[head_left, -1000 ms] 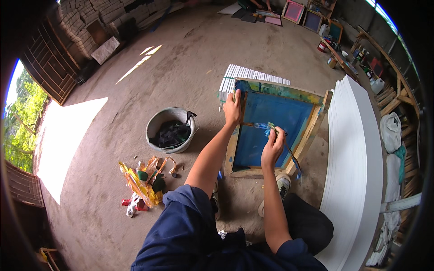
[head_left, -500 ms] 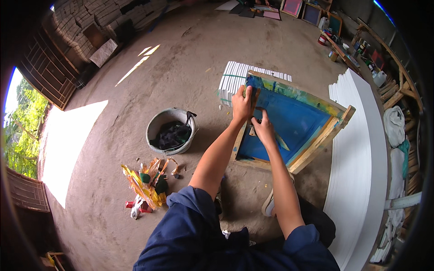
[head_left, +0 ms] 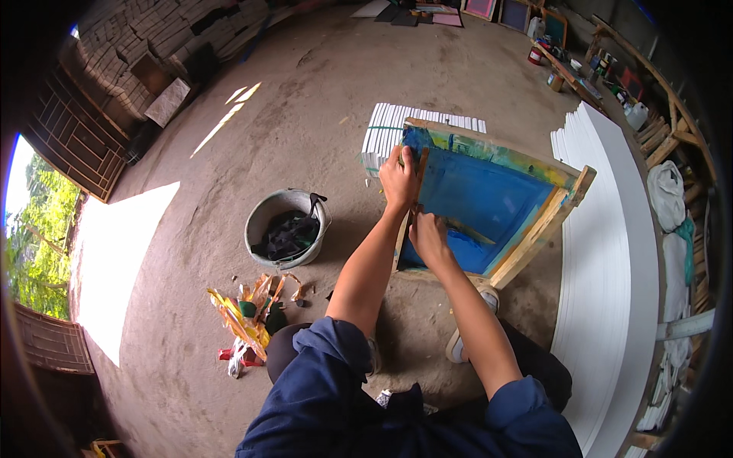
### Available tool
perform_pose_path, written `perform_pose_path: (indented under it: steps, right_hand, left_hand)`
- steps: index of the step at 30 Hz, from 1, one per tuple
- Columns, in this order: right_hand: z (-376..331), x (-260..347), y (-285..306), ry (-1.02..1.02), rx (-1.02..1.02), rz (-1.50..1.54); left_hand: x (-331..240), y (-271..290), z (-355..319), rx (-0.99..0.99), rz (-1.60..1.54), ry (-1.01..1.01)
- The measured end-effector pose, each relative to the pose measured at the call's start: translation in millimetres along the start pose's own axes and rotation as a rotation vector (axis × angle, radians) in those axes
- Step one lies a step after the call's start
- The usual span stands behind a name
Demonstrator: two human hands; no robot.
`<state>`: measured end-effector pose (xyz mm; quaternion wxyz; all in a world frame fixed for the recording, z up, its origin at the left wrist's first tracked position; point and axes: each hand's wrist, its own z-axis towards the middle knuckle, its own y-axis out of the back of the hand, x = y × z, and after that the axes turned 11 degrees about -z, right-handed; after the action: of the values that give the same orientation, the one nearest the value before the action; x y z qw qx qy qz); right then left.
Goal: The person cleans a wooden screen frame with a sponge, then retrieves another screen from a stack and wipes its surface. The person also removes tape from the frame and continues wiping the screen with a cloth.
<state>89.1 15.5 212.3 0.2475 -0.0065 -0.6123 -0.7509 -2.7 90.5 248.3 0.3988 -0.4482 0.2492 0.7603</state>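
A left hand (head_left: 399, 182) grips a wooden screen frame's (head_left: 540, 230) edge; the right hand (head_left: 429, 238) curls, contents unclear. Rough concrete (head_left: 214, 210) spreads left.

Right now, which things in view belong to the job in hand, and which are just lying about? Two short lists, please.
In the job:
wooden-framed blue screen
left hand gripping its left side
right hand lower on that side, grip unclear

Apparently just lying about:
grey bucket holding dark cloth
crumpled yellow wrapping
strapped white bundle
large white stack at right
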Motion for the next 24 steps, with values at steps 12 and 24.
perform_pose_path:
  steps: [12,24]
  right_hand:
    - [-97.2,4.7,-8.1,-0.202,0.095,-0.036]
    - [-147.5,-12.3,24.6,-0.318,0.255,0.024]
  left_hand:
    - [5.2,-6.2,4.7,-0.028,0.035,-0.033]
    - [12.9,-12.5,9.6,-0.027,-0.004,-0.005]
